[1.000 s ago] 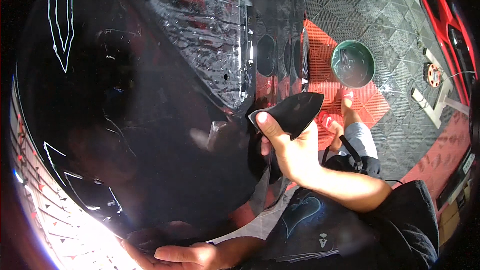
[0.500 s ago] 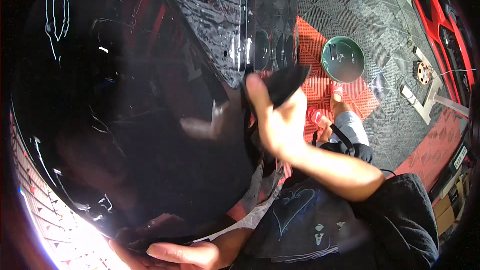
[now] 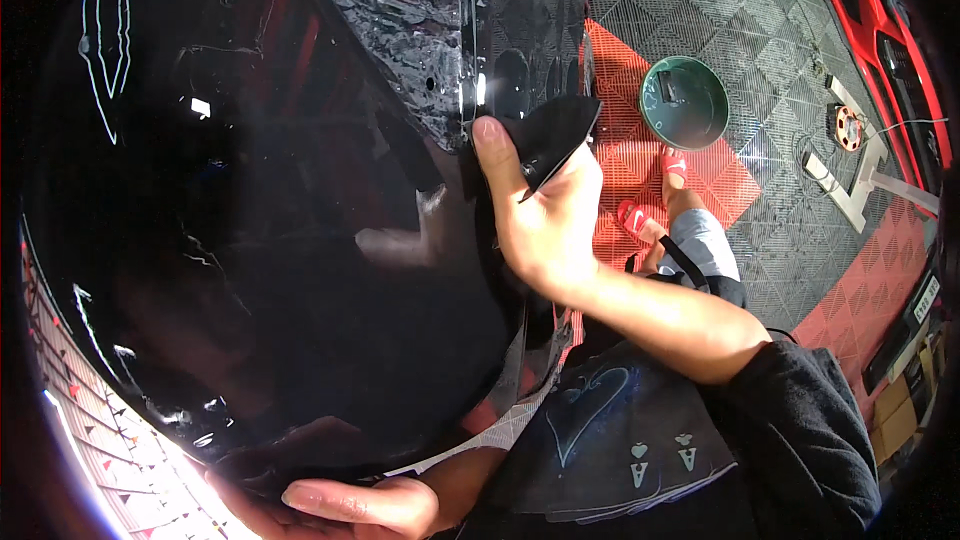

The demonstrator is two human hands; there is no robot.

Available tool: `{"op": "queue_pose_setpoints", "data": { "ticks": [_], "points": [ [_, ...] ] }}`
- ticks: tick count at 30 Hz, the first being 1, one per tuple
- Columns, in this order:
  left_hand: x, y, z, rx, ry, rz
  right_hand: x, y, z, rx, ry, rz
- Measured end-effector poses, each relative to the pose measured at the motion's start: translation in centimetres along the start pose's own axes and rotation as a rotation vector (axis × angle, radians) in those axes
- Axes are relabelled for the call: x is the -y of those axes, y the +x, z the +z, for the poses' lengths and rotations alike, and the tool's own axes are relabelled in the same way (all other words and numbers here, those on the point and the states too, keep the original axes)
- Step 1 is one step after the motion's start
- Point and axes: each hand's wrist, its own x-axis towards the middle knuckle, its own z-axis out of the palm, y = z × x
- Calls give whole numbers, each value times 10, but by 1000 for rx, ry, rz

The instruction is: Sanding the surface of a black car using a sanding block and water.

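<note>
My right hand (image 3: 548, 215) is closed on a thin black flap (image 3: 560, 140) at the edge of a glossy black car panel (image 3: 300, 320). Its thumb lies on the near side of the flap, which bends up to a point on the right. The other fingers are partly hidden behind the flap. At the lower edge of the view, my left hand (image 3: 375, 508) is beside the panel's near rim. Its thumb is stretched out, the fingers are spread away from it, and nothing shows in its grasp. Wet, streaked film (image 3: 400, 30) covers part of the car above my right hand.
A green basin (image 3: 685, 105) with a dark item in it stands on the grey and red tiled floor (image 3: 640, 190). My feet in red slides are just below it. A red car part (image 3: 885, 50), a pale metal stand (image 3: 850, 190) and cardboard boxes (image 3: 895, 420) are at the right.
The view has shifted slightly. My right hand and the flap sit a little higher and farther left, with less blur. My left hand has hardly moved.
</note>
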Motion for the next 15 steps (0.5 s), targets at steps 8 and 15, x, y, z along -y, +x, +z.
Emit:
{"op": "queue_pose_setpoints", "data": {
  "ticks": [8, 15],
  "points": [
    [5, 0, -2, 20, -18, 8, 10, -5, 3, -56, -127, 31],
    [7, 2, -1, 38, -49, 39, 7, -6, 8, -114, 39, -42]
  ]
}}
